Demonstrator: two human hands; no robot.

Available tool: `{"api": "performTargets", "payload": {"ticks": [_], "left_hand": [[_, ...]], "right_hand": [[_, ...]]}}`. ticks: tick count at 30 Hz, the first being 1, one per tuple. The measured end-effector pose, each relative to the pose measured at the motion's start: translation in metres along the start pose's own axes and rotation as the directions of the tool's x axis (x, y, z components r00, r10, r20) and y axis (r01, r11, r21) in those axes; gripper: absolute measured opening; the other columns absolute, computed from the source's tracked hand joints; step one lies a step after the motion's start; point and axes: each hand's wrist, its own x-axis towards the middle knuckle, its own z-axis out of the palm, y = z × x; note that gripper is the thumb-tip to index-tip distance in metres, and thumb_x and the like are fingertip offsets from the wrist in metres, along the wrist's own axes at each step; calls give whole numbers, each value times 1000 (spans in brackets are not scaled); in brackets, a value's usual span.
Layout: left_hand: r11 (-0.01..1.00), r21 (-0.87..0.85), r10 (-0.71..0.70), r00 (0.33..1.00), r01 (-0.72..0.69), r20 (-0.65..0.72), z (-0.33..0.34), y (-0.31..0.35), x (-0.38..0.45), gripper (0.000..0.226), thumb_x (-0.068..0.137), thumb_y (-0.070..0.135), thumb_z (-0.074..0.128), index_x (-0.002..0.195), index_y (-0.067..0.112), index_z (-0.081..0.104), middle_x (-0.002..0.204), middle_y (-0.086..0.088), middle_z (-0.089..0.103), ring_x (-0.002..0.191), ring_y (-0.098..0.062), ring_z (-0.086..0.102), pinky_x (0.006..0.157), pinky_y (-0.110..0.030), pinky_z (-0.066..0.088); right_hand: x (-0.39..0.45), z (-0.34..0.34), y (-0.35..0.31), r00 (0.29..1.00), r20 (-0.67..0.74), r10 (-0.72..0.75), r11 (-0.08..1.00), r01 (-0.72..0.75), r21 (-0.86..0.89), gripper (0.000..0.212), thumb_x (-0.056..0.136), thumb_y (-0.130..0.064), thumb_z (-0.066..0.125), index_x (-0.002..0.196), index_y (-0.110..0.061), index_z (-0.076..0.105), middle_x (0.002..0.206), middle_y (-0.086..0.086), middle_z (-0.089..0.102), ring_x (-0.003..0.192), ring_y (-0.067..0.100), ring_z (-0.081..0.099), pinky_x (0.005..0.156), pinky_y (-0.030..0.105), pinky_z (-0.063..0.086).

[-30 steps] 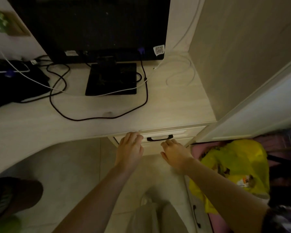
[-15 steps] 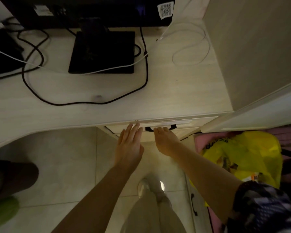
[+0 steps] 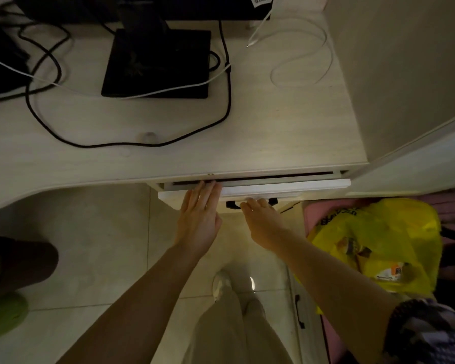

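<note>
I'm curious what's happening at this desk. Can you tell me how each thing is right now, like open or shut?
drawer: open a crack, dark gap showing.
drawer handle: hooked by the right hand, fingers curled.
left hand: fingers straight, flat on drawer front.
white cable: loose end lying unplugged on the desk.
yellow bag: crumpled.

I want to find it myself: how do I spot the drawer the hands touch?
Find the pale desk. Under its front edge, right end, sits the drawer. It's the top one, open a crack, with the right hand on its black handle.
</note>
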Motion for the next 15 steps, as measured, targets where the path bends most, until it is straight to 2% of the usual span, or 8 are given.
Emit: {"api": "performTargets", "payload": {"ticks": [6,8,10,12,15], "left_hand": [[998,63,-22,999,19,37,9,6,-8,62,88,29,61,144,18,38,142,-4,47,134,-26,41,117,-50,23],[995,98,-21,999,18,32,11,9,-12,59,85,31,65,139,18,44,134,-4,54,128,-28,47,112,-51,28],[992,124,-38,999,36,7,13,14,-19,54,81,33,70,131,19,54,118,-4,63,113,-30,56,103,-51,37],[990,132,-58,998,56,7,15,19,-29,51,78,34,74,125,20,59,104,-4,65,99,-31,59,94,-50,44],[991,124,-49,999,50,-6,18,25,-49,51,70,31,81,117,20,64,95,-5,65,89,-33,60,86,-52,48]], "right_hand": [[-21,12,-1,999,37,-37,999,37,9,52,91,-8,53,140,-9,37,146,13,37,131,30,43,109,38,39],[-28,13,0,996,63,-58,998,58,5,49,92,-7,52,139,-9,39,144,13,40,128,30,47,104,38,44],[-37,15,0,994,82,-72,997,74,-21,47,93,-8,51,138,-10,41,142,13,43,128,30,47,103,39,45],[-47,20,-2,993,87,-85,995,90,-50,45,94,-9,49,139,-11,41,142,13,45,130,30,46,104,40,44],[-62,32,-4,990,102,-99,992,106,-61,46,95,-6,45,140,-11,41,142,13,46,130,33,45,106,43,42]]}}
